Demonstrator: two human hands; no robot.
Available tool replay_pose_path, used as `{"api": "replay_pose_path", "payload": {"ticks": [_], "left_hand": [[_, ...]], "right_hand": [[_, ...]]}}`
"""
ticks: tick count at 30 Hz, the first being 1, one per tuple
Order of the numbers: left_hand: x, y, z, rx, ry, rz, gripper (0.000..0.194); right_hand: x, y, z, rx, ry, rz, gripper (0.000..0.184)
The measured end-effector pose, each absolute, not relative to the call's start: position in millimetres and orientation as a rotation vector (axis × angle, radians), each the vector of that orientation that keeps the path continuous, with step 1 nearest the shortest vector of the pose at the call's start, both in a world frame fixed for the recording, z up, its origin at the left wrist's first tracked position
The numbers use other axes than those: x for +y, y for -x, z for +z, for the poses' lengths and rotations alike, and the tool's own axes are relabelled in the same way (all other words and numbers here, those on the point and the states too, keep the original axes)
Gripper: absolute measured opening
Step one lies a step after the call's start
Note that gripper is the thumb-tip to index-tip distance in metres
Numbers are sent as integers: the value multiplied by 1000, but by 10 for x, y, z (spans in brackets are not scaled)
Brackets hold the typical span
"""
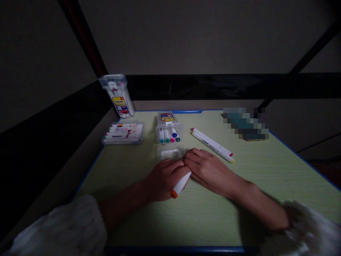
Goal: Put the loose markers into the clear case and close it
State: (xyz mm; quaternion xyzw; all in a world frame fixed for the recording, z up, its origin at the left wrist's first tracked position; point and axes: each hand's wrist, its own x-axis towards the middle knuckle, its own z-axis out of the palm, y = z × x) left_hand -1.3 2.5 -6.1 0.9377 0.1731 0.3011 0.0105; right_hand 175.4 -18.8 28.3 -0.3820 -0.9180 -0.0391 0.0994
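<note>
"Fuzzy sleeves point(61, 227) fill the foreground as a person leans two bare hands together over a pale green table point(149, 220). What is in the grip?"

"An orange marker point(181, 185), grasped in the curled left hand point(166, 179), its orange end angled down toward the camera and its far end hidden among the fingers."

"And the right hand point(206, 170)?"

"Pressed against the left, fingers bent. Whether it, too, grasps the marker's hidden end, I cannot tell."

"Just beyond the knuckles?"

"A clear lid point(170, 154), partly covered by the hands. Behind it lies a clear box point(167, 116), its mouth facing the camera, showing marker ends point(167, 140) in blues, green, pink and teal."

"To either side?"

"At right, a red marker point(213, 141) and a yellow marker point(213, 147) lie slantwise side by side, with a pixelated object point(245, 126) farther back. At left, a flat case point(124, 133) of markers lies in front of a tall case point(119, 101) standing near the table's far corner."
</note>
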Motion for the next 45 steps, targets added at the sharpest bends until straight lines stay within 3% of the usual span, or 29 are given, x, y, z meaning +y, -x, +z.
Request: {"api": "replay_pose_path", "payload": {"ticks": [17,29,45], "left_hand": [[22,8,-40,523,-2941,972,14],[23,3,-29,507,-2793,1434,11],[-3,1,36,499,-2751,1547,10]], "right_hand": [[-175,-1760,268,-2703,1103,-44,14],[-194,-1754,315,-2634,1037,-99,30],[-185,-1775,304,-2614,973,-102,32]]}}
